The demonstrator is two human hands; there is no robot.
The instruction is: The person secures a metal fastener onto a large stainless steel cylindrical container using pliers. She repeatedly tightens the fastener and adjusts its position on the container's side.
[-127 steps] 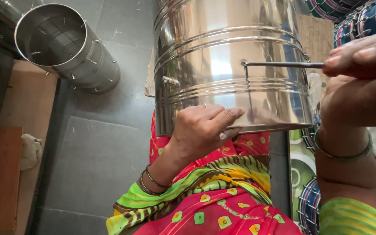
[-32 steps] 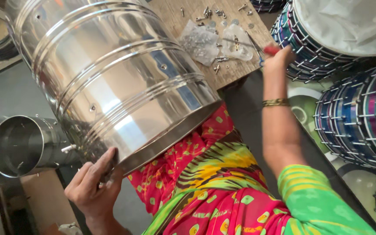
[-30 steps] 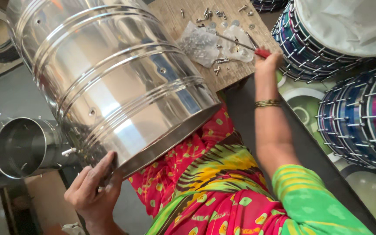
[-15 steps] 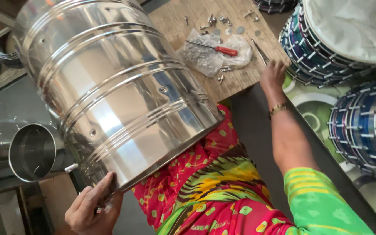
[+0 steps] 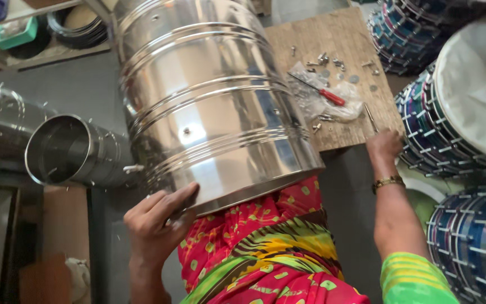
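The left hand [image 5: 156, 217] grips the near rim of the steel drum [image 5: 209, 107], which rests tilted on the lap. The right hand [image 5: 383, 145] reaches to the near edge of the wooden board [image 5: 338, 39] on the right, fingers curled, grasping nothing I can see; a red-handled screwdriver [image 5: 323, 93] and screws [image 5: 324, 59] lie farther on it.

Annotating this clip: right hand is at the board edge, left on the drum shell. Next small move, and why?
Probably close the right hand on the thin metal rod just above its fingertips. The hand is empty and nearest that piece, the red-handled screwdriver lies further up the board, and the left hand steadies the shell at its rim.
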